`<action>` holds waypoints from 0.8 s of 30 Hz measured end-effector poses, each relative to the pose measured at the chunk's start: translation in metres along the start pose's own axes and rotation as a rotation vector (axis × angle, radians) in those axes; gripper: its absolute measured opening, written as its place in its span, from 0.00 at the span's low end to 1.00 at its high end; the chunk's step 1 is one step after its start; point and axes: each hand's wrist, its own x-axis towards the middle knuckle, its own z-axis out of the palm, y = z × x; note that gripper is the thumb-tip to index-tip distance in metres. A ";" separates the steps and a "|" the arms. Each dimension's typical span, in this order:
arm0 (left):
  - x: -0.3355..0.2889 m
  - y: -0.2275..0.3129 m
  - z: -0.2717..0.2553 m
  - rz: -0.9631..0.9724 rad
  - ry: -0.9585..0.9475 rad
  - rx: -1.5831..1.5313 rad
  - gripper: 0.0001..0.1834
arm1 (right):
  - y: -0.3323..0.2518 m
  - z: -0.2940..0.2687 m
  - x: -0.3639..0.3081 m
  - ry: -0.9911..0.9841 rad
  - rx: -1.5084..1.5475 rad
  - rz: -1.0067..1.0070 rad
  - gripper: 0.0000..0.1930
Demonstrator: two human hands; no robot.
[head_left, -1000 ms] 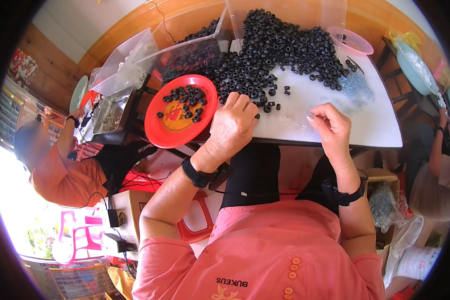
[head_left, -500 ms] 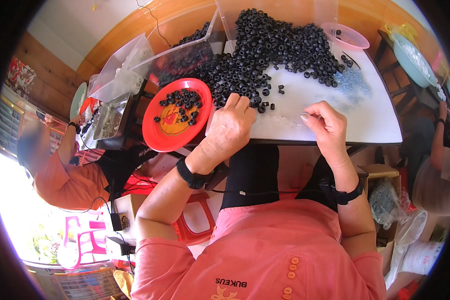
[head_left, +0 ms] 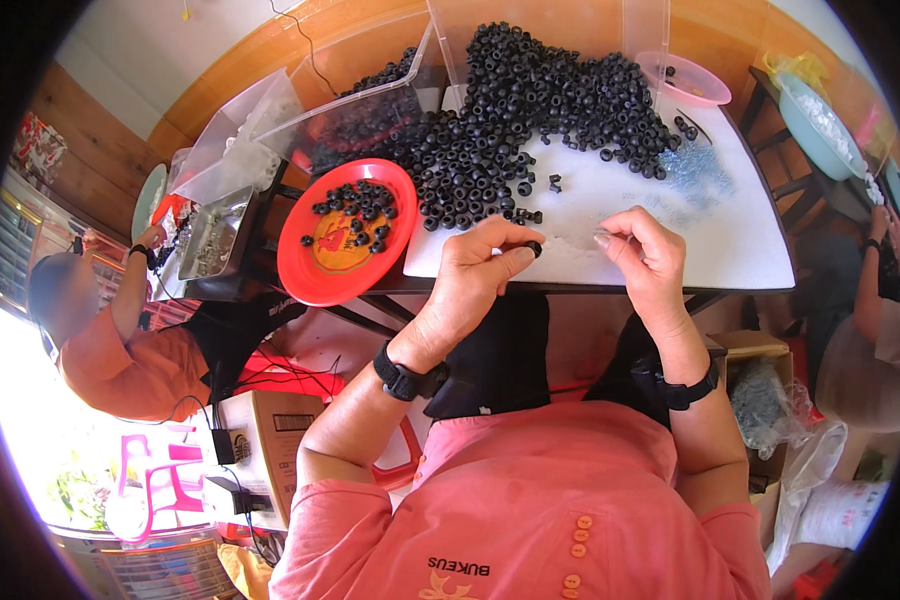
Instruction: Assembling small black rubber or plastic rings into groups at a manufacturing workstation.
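Between the thumb and fingertips of my left hand (head_left: 478,268) is a small round black plastic piece (head_left: 535,249), held just over the near edge of the white tabletop (head_left: 725,245). My right hand (head_left: 654,255) is closed in a pinch a little to the right of it; whatever its fingertips hold is too small to make out. Beyond both hands spreads a large heap of black plastic pieces (head_left: 545,95), hollow and rounded. To its right lies a scatter of tiny clear bluish pieces (head_left: 698,168). A few loose black pieces (head_left: 555,183) sit apart from the heap.
Left of my hands, a red plate (head_left: 298,268) carries several black pieces. Clear plastic bins (head_left: 300,128) and a pink bowl (head_left: 705,88) stand at the back. Co-workers sit at the left (head_left: 135,360) and right (head_left: 860,370). A cardboard box (head_left: 260,440) is beside my left arm.
My left hand has drawn back from the heap toward me and to the right, now with a black piece in its fingertips. My right hand has stayed nearly in place.
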 end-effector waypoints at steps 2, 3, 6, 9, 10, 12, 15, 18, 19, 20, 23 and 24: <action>-0.003 0.002 0.003 -0.235 -0.086 -0.465 0.11 | -0.008 0.003 0.000 -0.009 0.057 0.019 0.04; -0.005 0.003 0.005 -0.232 -0.087 -0.475 0.11 | -0.012 0.005 0.000 -0.016 0.121 0.043 0.04; -0.006 0.005 0.011 -0.312 -0.076 -0.633 0.12 | -0.027 0.012 -0.002 -0.083 0.134 0.036 0.04; -0.006 0.003 0.014 -0.304 -0.062 -0.742 0.13 | -0.037 0.018 0.001 -0.111 0.162 0.032 0.04; -0.005 0.004 0.014 -0.315 -0.061 -0.753 0.13 | -0.038 0.020 0.002 -0.108 0.188 0.032 0.04; -0.005 0.005 0.014 -0.324 -0.055 -0.768 0.13 | -0.038 0.022 0.004 -0.112 0.212 0.031 0.04; -0.006 0.005 0.015 -0.323 -0.042 -0.776 0.12 | -0.038 0.022 0.007 -0.154 0.156 -0.014 0.04; -0.008 0.003 0.014 -0.319 -0.034 -0.784 0.12 | -0.039 0.024 0.007 -0.159 0.085 -0.079 0.05; -0.009 0.001 0.014 -0.324 -0.031 -0.805 0.11 | -0.038 0.026 0.007 -0.143 -0.028 -0.202 0.07; -0.009 0.001 0.014 -0.328 -0.029 -0.826 0.11 | -0.038 0.027 0.007 -0.125 -0.141 -0.324 0.08; -0.010 0.002 0.013 -0.365 0.035 -0.853 0.11 | -0.058 0.043 -0.004 -0.082 -0.411 -0.457 0.11; -0.011 -0.001 0.010 -0.338 0.009 -0.824 0.11 | -0.057 0.044 -0.009 -0.086 -0.404 -0.440 0.11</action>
